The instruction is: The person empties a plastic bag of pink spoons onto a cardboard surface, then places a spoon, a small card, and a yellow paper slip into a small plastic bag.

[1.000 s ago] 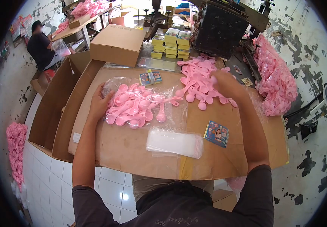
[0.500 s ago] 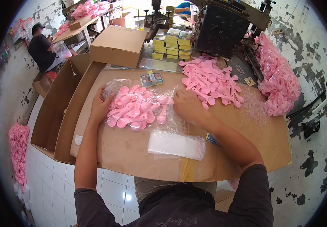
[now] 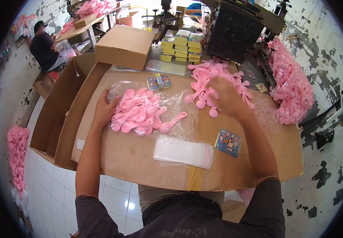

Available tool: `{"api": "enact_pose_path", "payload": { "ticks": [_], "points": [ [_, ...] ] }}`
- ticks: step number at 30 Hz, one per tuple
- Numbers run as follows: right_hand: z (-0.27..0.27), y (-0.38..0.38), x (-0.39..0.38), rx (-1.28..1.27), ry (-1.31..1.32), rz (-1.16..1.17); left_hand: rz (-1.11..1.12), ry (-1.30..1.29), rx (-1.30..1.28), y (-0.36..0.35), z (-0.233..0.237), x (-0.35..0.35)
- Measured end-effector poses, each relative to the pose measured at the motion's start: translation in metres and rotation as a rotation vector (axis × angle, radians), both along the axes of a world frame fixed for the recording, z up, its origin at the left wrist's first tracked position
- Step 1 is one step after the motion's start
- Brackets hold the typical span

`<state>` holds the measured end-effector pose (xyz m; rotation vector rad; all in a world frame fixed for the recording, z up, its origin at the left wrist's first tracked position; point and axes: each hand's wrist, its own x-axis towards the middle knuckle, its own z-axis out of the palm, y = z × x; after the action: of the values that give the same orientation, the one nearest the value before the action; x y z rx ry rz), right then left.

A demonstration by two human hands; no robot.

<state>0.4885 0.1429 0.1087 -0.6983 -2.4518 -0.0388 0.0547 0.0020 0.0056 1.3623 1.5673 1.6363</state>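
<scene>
My left hand (image 3: pixel 106 106) is closed on the left end of a clear plastic bag (image 3: pixel 175 98), its fingers partly hidden by the film. Pink plastic measuring spoons (image 3: pixel 139 113) lie heaped in the bag, and a single pink spoon (image 3: pixel 174 122) points right near its open side. Over the front of a larger loose pile of pink spoons (image 3: pixel 235 90) is my right hand (image 3: pixel 224 95), blurred by motion. Whether its fingers grip a spoon cannot be made out. A bundle of small printed cards (image 3: pixel 159 82) lies behind the bag.
Flat clear sleeves (image 3: pixel 183 152) and printed cards (image 3: pixel 228 142) lie on the cardboard-covered table (image 3: pixel 139 170). A closed carton (image 3: pixel 124 41) and stacked cards (image 3: pixel 181 47) stand behind. At right hangs a large bag of pink spoons (image 3: pixel 292 83). Another person (image 3: pixel 44 49) sits far left.
My right hand has left the bag's right side and moved right to the loose pile. The single spoon has shifted and tilted. The cards near my right forearm are now uncovered. My left hand stays put.
</scene>
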Motion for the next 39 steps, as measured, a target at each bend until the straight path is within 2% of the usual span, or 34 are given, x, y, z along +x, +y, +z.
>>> {"api": "enact_pose_path", "payload": {
  "ticks": [2,4,7,10,13,16,18,19,20,22,24,26,29,33,35,39],
  "points": [
    [-0.010,-0.034,-0.027,-0.595,-0.156,0.212,0.011,0.053,0.028,0.002,-0.001,-0.001],
    [-0.044,-0.050,-0.048,-0.180,-0.091,0.393,0.015,0.037,0.010,0.001,-0.001,0.000],
    [-0.057,-0.046,-0.060,-0.151,-0.317,0.356,0.039,0.000,-0.004,0.000,-0.001,-0.001],
    [-0.057,-0.042,-0.068,-0.215,-0.347,0.345,0.086,0.023,-0.025,-0.003,0.004,-0.001],
    [-0.046,-0.047,-0.079,-0.268,-0.249,0.298,0.090,-0.005,-0.045,-0.001,0.003,-0.005],
    [-0.062,-0.031,-0.087,0.008,-0.527,0.246,0.023,-0.161,-0.001,0.001,0.002,-0.004],
    [-0.107,-0.009,-0.091,-0.052,-0.309,0.281,-0.010,-0.247,0.022,0.001,0.002,-0.004],
    [-0.108,-0.010,-0.096,-0.081,-0.199,0.298,-0.013,-0.270,0.023,0.001,0.002,-0.005],
    [-0.106,-0.008,-0.091,-0.044,-0.343,0.245,-0.016,-0.293,0.023,0.001,0.001,-0.007],
    [-0.042,-0.031,-0.082,0.034,-0.634,0.136,-0.043,-0.355,-0.033,-0.001,0.003,-0.013],
    [-0.003,-0.036,-0.053,-0.266,-0.264,0.235,-0.099,-0.497,-0.076,-0.003,0.005,-0.016],
    [-0.002,-0.005,-0.019,-0.251,-0.216,0.163,-0.187,-0.712,-0.102,-0.004,0.011,-0.014],
    [0.043,0.005,0.005,-0.557,-0.238,-0.082,-0.364,-0.840,-0.115,-0.014,0.025,-0.005],
    [0.020,0.017,0.013,-0.561,-0.196,0.072,-0.406,-0.497,-0.043,-0.016,0.020,-0.004],
    [0.027,0.021,0.023,-0.474,-0.089,-0.017,-0.371,-0.368,-0.040,-0.018,0.021,0.001],
    [0.016,0.070,0.042,-0.215,0.151,-0.251,-0.346,-0.372,-0.108,-0.016,0.010,-0.014]
  ]
}}
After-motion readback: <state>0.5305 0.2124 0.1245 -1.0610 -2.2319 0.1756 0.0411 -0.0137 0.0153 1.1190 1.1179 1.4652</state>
